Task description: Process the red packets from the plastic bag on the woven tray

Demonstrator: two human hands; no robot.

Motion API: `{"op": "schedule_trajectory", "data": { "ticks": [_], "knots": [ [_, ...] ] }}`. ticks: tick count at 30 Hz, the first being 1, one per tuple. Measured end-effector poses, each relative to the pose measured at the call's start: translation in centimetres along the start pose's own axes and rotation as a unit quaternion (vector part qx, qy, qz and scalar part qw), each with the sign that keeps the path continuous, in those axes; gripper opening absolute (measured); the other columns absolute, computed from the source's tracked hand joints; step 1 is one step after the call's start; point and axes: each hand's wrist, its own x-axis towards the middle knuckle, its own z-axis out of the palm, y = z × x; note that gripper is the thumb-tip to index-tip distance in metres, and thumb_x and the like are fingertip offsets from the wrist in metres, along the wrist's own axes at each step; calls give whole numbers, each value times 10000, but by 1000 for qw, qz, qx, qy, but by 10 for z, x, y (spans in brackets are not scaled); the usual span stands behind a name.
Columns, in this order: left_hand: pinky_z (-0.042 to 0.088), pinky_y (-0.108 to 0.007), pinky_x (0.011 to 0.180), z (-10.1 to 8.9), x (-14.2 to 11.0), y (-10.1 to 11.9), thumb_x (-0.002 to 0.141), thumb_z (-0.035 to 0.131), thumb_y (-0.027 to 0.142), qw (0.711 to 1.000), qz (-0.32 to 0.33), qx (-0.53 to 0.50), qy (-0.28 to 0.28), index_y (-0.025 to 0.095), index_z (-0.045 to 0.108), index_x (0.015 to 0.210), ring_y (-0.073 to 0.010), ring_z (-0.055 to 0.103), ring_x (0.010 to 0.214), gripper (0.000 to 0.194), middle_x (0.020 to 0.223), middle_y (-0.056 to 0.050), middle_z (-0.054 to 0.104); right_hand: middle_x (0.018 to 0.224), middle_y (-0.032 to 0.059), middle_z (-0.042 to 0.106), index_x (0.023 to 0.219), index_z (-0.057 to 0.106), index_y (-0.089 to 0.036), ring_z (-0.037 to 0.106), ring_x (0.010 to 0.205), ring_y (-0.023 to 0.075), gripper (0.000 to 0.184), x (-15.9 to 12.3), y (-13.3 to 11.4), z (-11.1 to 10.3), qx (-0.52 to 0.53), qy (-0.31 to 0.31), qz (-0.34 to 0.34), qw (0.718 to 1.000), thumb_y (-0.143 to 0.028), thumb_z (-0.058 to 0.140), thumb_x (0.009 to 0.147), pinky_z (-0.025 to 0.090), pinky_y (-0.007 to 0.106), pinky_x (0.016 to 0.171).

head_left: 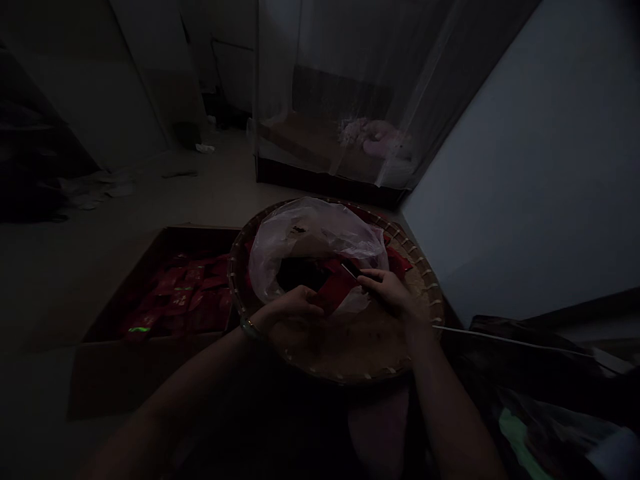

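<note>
In dim light, a round woven bamboo tray (345, 363) lies in front of me. On it sits a clear plastic bag (320, 230), its mouth facing me and dark things inside. My left hand (297, 302) is closed at the near edge of a red packet (336, 292), pinching it. My right hand (387, 287) grips a small, slim dark object with a pale edge (351, 269) just above the packet; its exact kind is too dark to tell. More red packets (399, 263) lie by the tray's right rim, partly behind the bag.
Left of the tray stands an open cardboard box (145, 360) holding several red packets (183, 297). A netted bed (310, 140) is behind, and a pale wall (540, 180) rises at right. A thin white cord (510, 340) runs rightward past dark bags (530, 380).
</note>
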Motion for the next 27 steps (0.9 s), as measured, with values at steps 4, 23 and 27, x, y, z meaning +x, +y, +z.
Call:
{"op": "schedule_trajectory", "data": {
  "ticks": [4, 23, 27],
  "knots": [
    [406, -191, 551, 1, 1, -1, 637, 701, 245, 1000, 1, -3, 0, 100, 705, 858, -112, 569, 588, 264, 701, -21, 663, 720, 26, 648, 1094, 644, -142, 521, 527, 100, 548, 0, 1, 4, -52, -11, -16, 998, -445, 697, 640, 408, 220, 486],
    [398, -194, 536, 3, -3, 7, 627, 701, 230, 999, -27, 18, 11, 91, 700, 800, -106, 549, 548, 222, 634, -11, 640, 696, 35, 628, 995, 674, -131, 510, 544, 116, 503, 4, 3, 18, -62, 34, -80, 994, -483, 673, 636, 401, 244, 515],
    [396, -188, 528, 2, -2, 4, 633, 696, 232, 1000, -20, 23, 3, 89, 703, 829, -105, 552, 549, 243, 647, -17, 646, 710, 34, 638, 987, 674, -145, 530, 566, 130, 481, 4, 3, 16, -85, 36, -90, 992, -477, 677, 640, 407, 248, 521]
  ]
}}
